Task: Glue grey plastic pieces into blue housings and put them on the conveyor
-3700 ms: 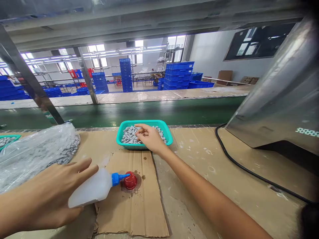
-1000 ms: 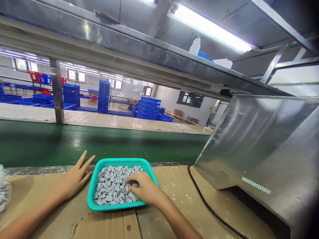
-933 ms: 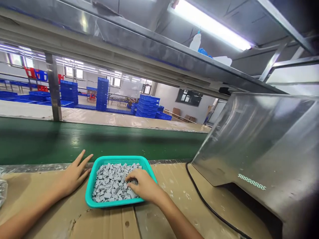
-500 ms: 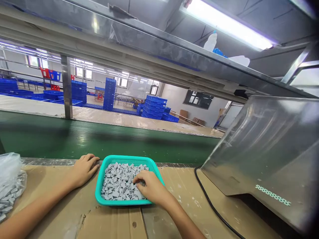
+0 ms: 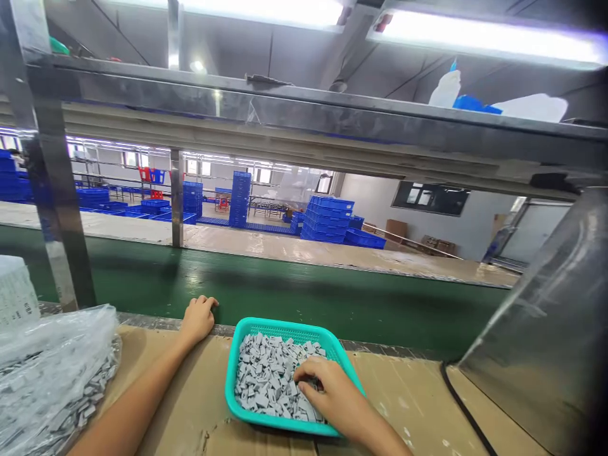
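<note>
A turquoise plastic basket (image 5: 231, 380) full of small grey plastic parts (image 5: 266, 373) sits on the cardboard-covered bench. My right hand (image 5: 327, 392) reaches into its right side. The fingers are loosely curved, with a gap between thumb and forefinger, and the tips touch the parts. I see no part lifted in them. Left of the basket, my left hand (image 5: 199, 318) rests empty at the bench edge beside the green belt. Its fingers are slightly bent and point toward the belt.
A clear plastic bag (image 5: 71, 373) of grey parts lies at the left. The green conveyor belt (image 5: 304, 291) runs behind the bench. A metal panel (image 5: 546, 316) and a black cable (image 5: 463, 405) stand right. A metal shelf (image 5: 323, 114) crosses overhead. Blue crates (image 5: 327, 218) are stacked beyond.
The view has turned left and levelled, so the basket appears further right and more of the bag shows. My left hand lies further forward at the belt edge. My right hand stays in the basket.
</note>
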The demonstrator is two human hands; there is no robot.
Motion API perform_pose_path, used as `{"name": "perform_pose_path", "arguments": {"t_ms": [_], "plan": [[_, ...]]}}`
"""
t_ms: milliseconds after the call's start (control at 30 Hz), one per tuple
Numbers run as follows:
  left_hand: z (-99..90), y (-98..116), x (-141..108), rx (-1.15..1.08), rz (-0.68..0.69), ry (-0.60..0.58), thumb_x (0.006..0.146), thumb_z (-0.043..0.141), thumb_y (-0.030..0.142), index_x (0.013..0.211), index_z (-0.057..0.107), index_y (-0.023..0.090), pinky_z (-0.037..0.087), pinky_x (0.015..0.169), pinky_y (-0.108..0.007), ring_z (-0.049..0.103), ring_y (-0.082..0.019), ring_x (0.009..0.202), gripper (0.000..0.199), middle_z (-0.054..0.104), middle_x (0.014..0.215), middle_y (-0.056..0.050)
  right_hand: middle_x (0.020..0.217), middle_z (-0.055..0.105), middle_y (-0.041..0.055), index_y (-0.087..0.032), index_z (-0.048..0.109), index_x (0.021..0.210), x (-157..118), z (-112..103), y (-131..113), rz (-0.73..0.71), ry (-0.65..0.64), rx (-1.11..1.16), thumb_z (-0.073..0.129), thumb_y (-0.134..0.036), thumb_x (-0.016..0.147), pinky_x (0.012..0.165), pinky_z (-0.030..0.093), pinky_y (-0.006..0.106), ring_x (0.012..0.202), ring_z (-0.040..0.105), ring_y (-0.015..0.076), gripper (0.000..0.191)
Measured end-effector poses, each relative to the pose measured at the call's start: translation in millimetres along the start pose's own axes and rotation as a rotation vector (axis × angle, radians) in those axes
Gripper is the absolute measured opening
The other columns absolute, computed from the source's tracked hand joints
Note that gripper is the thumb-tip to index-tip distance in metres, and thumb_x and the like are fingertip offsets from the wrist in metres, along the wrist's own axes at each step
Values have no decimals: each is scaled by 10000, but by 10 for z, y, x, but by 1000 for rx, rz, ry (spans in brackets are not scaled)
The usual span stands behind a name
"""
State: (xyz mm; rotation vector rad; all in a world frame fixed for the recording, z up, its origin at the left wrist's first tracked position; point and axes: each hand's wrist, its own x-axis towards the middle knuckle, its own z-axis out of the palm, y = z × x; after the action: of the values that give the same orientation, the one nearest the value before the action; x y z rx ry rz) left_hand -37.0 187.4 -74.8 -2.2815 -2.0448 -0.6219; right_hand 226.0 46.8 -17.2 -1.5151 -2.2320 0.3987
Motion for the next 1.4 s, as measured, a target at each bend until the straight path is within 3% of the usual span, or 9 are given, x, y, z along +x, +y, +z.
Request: {"name": "perform_pose_path", "arguments": {"t_ms": [133,700,967,1233,1400], "plan": [[16,-29,24,-38,8,-9,721,331,87,980,557,193,372,715,-332,445,-241,921,360,525,988,-95,836,627,51,-176,629,777,3,-6,-7,19,-20,21,411,-161,750,748,414,310,829,555,195,220],[44,-97,106,-191,166,2,623,338,-18,827,625,179,378,743,-232,488,-152,832,404,596,881,-28,863,629,56,-157,631,792,32,-22,-51,37,-73,-19,427,-200,771,766,405,309,842,552,193,209],[52,-102,111,-211,156,20,590,350,-17,733,619,171,383,718,-241,499,-153,793,358,601,810,-33,854,631,51,-166,630,792,33,-11,-37,30,-68,-34,419,-199,773,756,405,313,841,550,196,215],[40,-80,102,-212,144,13,590,345,-14,765,613,166,382,677,-226,507,-142,774,368,582,799,-42,849,628,50,-163,629,791,36,-4,-20,21,-66,-21,412,-179,758,753,406,307,833,547,190,220],[56,-80,101,-195,148,2,611,335,-15,806,614,164,382,698,-228,505,-146,792,385,577,809,-47,836,619,50,-158,634,811,41,21,27,48,-60,-32,395,-64,666,693,420,283,777,546,177,295]]}}
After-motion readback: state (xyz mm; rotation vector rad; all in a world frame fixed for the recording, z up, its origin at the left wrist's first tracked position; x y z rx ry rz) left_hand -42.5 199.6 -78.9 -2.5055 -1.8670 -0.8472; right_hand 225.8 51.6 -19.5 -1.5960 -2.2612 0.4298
